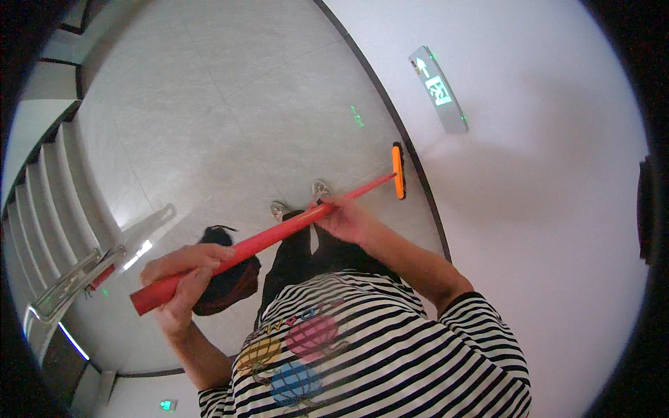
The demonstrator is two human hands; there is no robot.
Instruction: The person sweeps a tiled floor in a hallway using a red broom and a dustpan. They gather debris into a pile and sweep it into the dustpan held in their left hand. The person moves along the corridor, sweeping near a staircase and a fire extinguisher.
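Observation:
A broom with a red handle [272, 234] slants across the view from lower left to upper right. Close to its near end, my left hand [185, 279] is wrapped around the handle. My right hand [342, 217] grips the handle farther down, in front of my legs. The orange broom head [398, 171], with black bristles, is at the floor beside the dark skirting of the wall. Below my left hand shows a dark, bag-like thing [230, 290], partly hidden by the hand and handle.
Grey floor tiles [225, 130] lie before me. On the left are stairs [47, 209] and a steel handrail [68, 287], with a small red thing [102, 277] near it. The white wall [522, 261] at right carries a lit exit sign [438, 90]. Black skirting [387, 102] edges the floor.

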